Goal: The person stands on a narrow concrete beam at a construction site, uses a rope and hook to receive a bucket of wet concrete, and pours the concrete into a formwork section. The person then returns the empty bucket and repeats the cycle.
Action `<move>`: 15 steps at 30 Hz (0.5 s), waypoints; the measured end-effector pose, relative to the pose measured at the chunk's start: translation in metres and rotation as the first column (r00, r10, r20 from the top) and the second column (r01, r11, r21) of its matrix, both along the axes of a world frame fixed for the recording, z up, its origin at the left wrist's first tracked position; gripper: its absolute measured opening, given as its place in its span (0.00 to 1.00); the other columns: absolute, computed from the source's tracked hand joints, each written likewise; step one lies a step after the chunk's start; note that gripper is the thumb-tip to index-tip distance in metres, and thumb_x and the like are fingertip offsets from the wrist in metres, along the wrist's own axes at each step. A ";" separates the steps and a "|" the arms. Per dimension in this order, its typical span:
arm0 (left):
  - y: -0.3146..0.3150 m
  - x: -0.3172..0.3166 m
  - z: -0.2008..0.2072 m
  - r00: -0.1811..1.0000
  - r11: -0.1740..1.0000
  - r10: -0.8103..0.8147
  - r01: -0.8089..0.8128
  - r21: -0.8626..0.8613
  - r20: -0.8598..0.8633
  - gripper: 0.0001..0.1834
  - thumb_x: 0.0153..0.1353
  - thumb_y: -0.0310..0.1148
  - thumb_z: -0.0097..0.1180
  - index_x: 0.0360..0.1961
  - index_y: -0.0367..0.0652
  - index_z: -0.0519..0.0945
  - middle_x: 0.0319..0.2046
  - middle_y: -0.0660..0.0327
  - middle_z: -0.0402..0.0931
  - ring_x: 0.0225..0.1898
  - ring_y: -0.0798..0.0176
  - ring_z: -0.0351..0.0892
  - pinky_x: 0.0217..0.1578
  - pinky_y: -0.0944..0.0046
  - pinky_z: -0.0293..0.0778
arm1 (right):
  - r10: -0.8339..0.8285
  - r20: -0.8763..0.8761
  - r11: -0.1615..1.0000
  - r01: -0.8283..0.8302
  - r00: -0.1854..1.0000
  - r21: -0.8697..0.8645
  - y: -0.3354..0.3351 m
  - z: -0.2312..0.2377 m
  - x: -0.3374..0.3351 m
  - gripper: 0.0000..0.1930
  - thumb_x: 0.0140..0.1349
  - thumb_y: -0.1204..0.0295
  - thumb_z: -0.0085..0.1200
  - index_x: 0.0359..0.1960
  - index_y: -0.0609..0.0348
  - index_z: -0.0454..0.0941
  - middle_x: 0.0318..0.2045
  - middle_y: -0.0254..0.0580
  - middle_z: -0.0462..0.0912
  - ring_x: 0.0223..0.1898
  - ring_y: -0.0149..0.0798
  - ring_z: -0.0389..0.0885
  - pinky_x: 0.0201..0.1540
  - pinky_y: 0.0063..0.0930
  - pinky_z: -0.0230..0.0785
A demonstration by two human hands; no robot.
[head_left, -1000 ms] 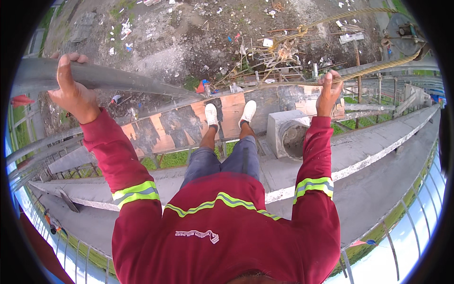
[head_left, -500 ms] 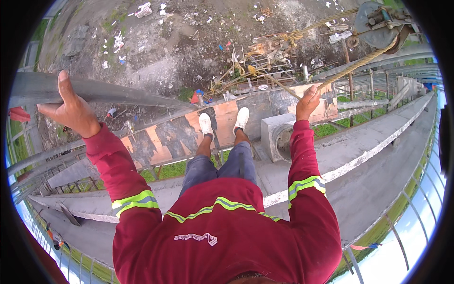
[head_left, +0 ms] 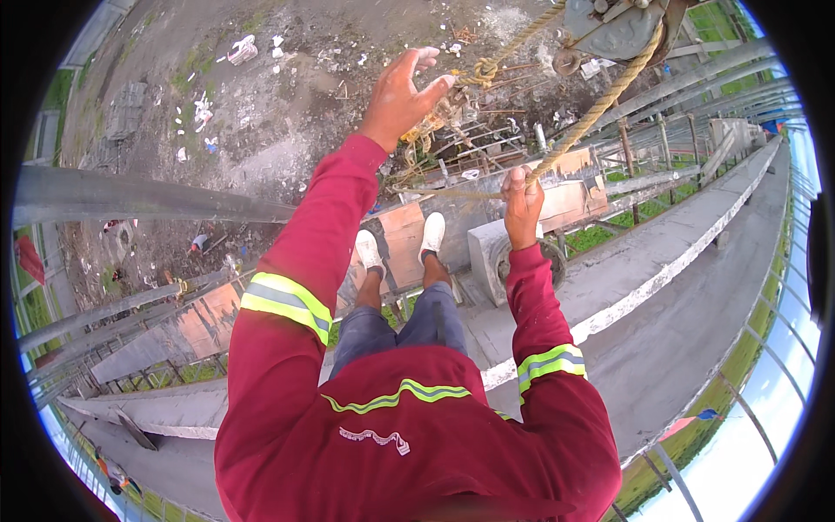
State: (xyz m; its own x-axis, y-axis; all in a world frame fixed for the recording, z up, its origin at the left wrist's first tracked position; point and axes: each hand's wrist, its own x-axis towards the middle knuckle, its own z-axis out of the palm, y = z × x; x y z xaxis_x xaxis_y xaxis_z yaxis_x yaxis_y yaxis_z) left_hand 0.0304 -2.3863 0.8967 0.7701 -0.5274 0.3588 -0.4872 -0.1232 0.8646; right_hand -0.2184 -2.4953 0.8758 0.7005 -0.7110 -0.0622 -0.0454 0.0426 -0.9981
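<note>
My right hand point(head_left: 522, 211) is closed around a thick tan rope point(head_left: 600, 108), which slants up to a grey metal pulley block point(head_left: 614, 33) at the upper right. Below the fist the rope's tail runs off leftward. My left hand point(head_left: 403, 100) is held out over the drop with thumb and fingers apart, holding nothing. Near its thumb, in this view, is a rope knot point(head_left: 484, 73) on a second strand leading up toward the pulley; whether they touch I cannot tell.
My white shoes point(head_left: 433, 233) stand on a narrow plywood-faced ledge point(head_left: 404, 228). At the left a thick grey pipe point(head_left: 148, 197) crosses. A round-holed concrete block point(head_left: 494, 261) sits right of my feet. A concrete beam point(head_left: 644, 278) runs behind. Far below lies littered ground point(head_left: 270, 113) with scrap wood.
My left hand has left the grey pipe and swung right, toward the rope knot. My right hand keeps its hold on the rope; the view has shifted, bringing the pulley higher and further left.
</note>
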 end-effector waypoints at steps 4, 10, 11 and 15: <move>-0.058 -0.009 -0.032 0.997 0.974 -0.060 0.050 0.222 0.041 0.27 0.56 0.45 0.67 0.50 0.38 0.77 0.45 0.52 0.82 0.46 0.55 0.82 0.49 0.57 0.75 | 0.002 0.000 0.983 -0.002 1.000 -0.185 -0.005 0.036 0.003 0.16 0.74 0.59 0.45 0.29 0.54 0.65 0.21 0.25 0.61 0.24 0.22 0.57 0.27 0.21 0.50; -0.097 -0.071 -0.091 0.947 0.947 -0.004 0.107 0.303 -0.322 0.21 0.54 0.41 0.66 0.46 0.40 0.81 0.37 0.54 0.84 0.40 0.53 0.83 0.42 0.55 0.76 | -0.098 -0.078 0.955 0.072 0.992 -0.287 -0.024 0.044 -0.020 0.19 0.73 0.60 0.48 0.26 0.60 0.68 0.19 0.30 0.63 0.24 0.26 0.58 0.26 0.28 0.55; -0.107 -0.083 -0.100 0.941 0.956 0.001 0.098 0.276 -0.338 0.21 0.54 0.41 0.66 0.44 0.40 0.81 0.35 0.55 0.84 0.38 0.55 0.84 0.40 0.56 0.77 | -0.097 -0.099 0.951 0.063 0.990 -0.303 -0.027 0.045 -0.025 0.19 0.73 0.60 0.48 0.26 0.60 0.68 0.19 0.31 0.64 0.24 0.26 0.58 0.26 0.29 0.55; -0.157 -0.117 -0.128 0.598 0.972 -0.194 0.227 -0.067 -0.778 0.21 0.54 0.42 0.67 0.41 0.36 0.81 0.28 0.62 0.82 0.26 0.66 0.78 0.30 0.64 0.74 | -0.052 -0.181 0.955 -0.004 0.982 -0.296 -0.033 0.057 -0.042 0.19 0.73 0.58 0.47 0.26 0.58 0.67 0.20 0.28 0.63 0.25 0.24 0.58 0.26 0.25 0.53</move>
